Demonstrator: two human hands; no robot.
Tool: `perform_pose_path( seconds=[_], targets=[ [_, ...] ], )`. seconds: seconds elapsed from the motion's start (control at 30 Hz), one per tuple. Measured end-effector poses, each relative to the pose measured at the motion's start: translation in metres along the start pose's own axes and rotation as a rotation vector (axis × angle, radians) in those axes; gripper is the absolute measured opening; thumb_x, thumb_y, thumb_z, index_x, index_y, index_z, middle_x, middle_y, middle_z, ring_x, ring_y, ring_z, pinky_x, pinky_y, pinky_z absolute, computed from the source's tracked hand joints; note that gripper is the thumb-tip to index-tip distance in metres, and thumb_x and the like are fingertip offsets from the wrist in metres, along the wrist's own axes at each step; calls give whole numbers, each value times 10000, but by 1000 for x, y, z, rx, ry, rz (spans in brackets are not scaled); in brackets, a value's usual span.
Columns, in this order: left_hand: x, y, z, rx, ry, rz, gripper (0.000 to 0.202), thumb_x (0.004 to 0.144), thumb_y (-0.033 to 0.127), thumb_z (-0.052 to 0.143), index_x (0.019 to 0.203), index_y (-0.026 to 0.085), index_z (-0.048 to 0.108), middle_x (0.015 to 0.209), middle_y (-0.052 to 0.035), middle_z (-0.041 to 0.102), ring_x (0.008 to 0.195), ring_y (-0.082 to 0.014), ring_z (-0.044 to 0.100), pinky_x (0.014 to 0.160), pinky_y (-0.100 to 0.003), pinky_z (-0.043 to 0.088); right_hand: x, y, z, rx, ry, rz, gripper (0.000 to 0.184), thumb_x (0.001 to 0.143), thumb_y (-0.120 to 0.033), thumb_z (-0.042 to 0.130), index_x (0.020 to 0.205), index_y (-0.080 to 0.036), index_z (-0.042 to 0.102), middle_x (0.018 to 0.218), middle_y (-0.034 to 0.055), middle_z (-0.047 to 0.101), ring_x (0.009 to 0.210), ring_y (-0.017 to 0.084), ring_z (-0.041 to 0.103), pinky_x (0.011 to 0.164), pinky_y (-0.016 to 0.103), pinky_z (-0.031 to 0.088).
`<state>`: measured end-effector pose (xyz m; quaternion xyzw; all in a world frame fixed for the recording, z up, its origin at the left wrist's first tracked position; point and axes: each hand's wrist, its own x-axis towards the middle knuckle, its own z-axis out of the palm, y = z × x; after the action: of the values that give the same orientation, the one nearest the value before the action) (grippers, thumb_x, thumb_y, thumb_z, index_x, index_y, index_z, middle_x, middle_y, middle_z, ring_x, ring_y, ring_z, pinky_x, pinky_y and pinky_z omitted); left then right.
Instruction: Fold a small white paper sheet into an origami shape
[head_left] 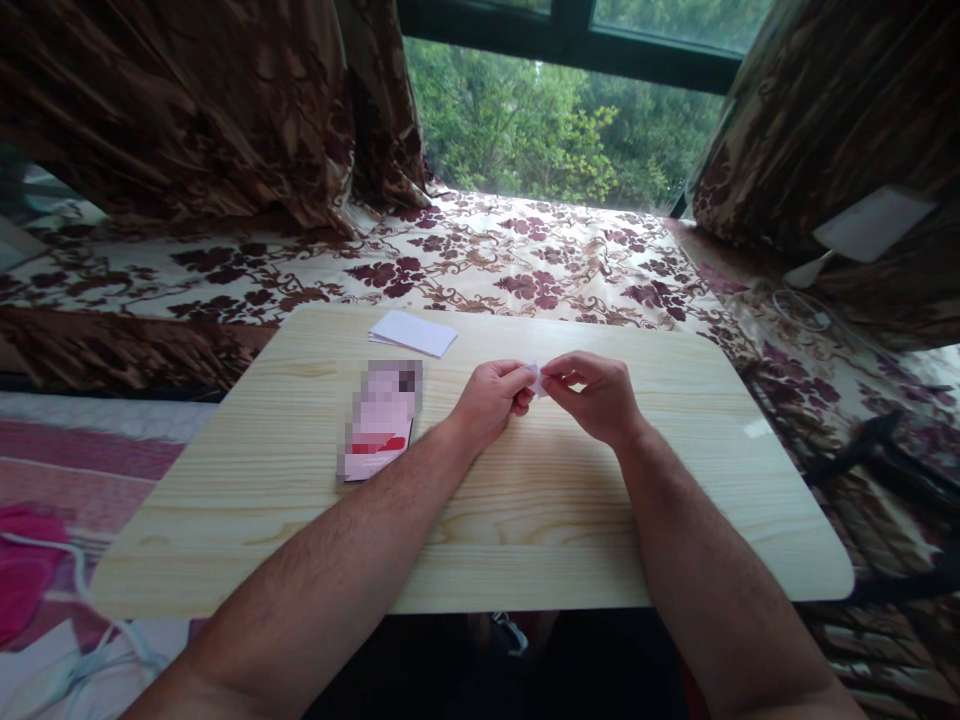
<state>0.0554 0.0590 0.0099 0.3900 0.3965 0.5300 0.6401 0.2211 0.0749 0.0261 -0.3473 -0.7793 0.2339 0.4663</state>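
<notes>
Above the middle of the wooden table [525,510], both my hands meet at a small piece of white paper [537,378]. My left hand [491,400] is closed, pinching the paper between thumb and fingers. From the other side, my right hand [596,392] grips its edge with the fingertips. Much of the paper is hidden by my fingers, so its full shape cannot be made out. Left of my hands lies a phone [381,420] with a pinkish face, partly pixelated. Beyond it rests a small stack of white paper sheets [414,332].
A floral-covered ledge [525,260] runs behind the table below the window. A white lamp [870,225] stands on the right, with a cable near its base. Dark chair-like parts [885,500] are beside the table's right edge. White cables [82,580] hang over striped bedding at left.
</notes>
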Motion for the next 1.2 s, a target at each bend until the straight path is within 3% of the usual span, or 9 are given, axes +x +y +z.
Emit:
perform_pose_path(
  seconds=[0.27,0.4,0.63,0.87,1.2],
  targets=[
    [1,-4,-1,43,-5,6,178,718,279,708,657,143,610,549,19,520,467,-59,435,440,-206,304,0,0,-1,-121,-6,-11,109,808,-152,644,827,-207,737,769,23,732,670,142,666,616,255,546],
    [2,-5,-2,56,-1,5,176,718,283,704,660,147,607,554,20,529,462,-60,436,437,-208,305,0,-1,-2,-68,-22,8,90,796,-178,677,856,-203,738,777,26,729,668,144,667,632,263,557],
    [2,-8,-4,316,31,117,239,805,340,638,655,155,614,529,16,542,442,-70,448,439,-214,334,0,1,-5,-87,-111,68,149,802,-184,673,930,-196,747,756,13,704,643,129,617,608,247,510],
    [1,-8,-5,295,-11,102,132,748,251,665,672,162,603,569,20,553,464,-73,477,447,-208,365,0,4,-4,-113,-62,64,102,786,-195,686,864,-184,751,693,12,674,608,122,566,574,241,464],
    [1,-8,-5,312,13,110,217,781,313,664,642,154,614,546,4,568,439,-70,459,438,-211,330,1,-1,-3,-42,-62,98,107,782,-239,707,874,-187,720,744,14,699,649,132,630,595,244,542]
  ],
)
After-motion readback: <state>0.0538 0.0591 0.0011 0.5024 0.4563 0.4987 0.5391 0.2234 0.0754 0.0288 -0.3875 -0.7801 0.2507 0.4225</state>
